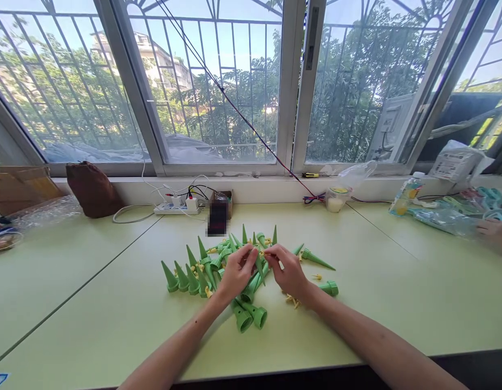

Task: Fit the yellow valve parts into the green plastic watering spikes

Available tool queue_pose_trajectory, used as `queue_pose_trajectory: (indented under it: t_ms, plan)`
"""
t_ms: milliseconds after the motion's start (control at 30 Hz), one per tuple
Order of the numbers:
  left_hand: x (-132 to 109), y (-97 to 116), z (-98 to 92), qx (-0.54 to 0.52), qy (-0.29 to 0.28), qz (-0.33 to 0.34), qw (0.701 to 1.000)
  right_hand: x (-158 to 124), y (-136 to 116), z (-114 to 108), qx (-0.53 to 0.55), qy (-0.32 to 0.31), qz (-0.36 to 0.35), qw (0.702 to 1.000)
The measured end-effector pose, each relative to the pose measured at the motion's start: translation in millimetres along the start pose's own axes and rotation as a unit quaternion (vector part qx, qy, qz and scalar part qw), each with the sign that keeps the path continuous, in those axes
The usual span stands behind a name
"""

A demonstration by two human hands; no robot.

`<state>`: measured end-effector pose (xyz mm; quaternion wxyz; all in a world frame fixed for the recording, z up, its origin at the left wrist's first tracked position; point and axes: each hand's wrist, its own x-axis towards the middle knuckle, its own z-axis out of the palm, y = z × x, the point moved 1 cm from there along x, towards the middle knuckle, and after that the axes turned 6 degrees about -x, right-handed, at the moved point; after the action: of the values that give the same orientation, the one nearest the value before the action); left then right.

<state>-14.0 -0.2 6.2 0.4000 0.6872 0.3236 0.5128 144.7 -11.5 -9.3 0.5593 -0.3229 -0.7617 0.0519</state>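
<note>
My left hand [238, 270] is closed on a green plastic cone-shaped spike [260, 270], its narrow tip pointing down. Close beside its upper end, my right hand [289, 271] pinches a small yellow plastic piece [263, 253], mostly covered by the fingertips. Around both hands lies a pile of similar green spikes, some on their sides with hollow round ends showing, such as the spike [244, 319] in front. Several stand upright in a row at the left, among them the end spike [169, 277]. Loose yellow pieces [292, 301] lie under my right wrist.
Along the back of the pale green table [112, 325] are a brown pouch [92, 189], a power strip [177, 208], a small box [224, 197], a plastic cup [337, 199] and a bottle [405, 194]. Another person's hand [494, 230] is at the far right near plastic bags.
</note>
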Motion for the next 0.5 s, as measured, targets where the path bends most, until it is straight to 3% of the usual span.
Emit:
queue_pose_trajectory:
  t_ms: [500]
  plan:
    - [-2.9, 1.7, -1.1, 0.112, 0.014, 0.056, 0.992, -4.7, 4.5, 3.8, -0.016, -0.002, 0.045, 0.999]
